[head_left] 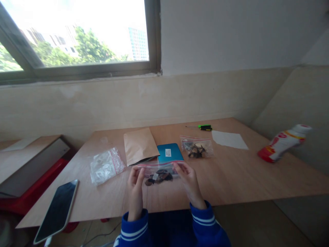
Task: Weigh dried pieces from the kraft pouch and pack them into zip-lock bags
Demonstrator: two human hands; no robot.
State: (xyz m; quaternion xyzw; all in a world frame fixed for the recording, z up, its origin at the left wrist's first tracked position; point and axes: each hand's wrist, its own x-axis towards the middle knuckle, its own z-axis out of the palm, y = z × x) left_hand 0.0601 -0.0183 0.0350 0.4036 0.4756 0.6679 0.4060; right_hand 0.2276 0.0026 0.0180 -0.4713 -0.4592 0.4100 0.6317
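Note:
Between my two hands hangs a clear zip bag (pixel 160 175) with a red strip along its top and dark brown, dried-looking pieces inside. My left hand (pixel 135 181) pinches its upper left corner, and my right hand (pixel 187 176) pinches the upper right. A small white label shows among the pieces. Just behind the bag lies a blue flat object (pixel 176 150) with a white label, partly covered by a brown paper envelope (pixel 140 145). A second zip bag (pixel 197 147) of dark and pale pieces rests to the right.
Clear empty-looking plastic bags (pixel 104 167) lie on the wooden table (pixel 231 178) at left. A phone (pixel 58 209) with a cable sits at the left edge. Screwdrivers (pixel 205 127), white paper (pixel 230 140) and a white-and-red bottle (pixel 284 142) are at right.

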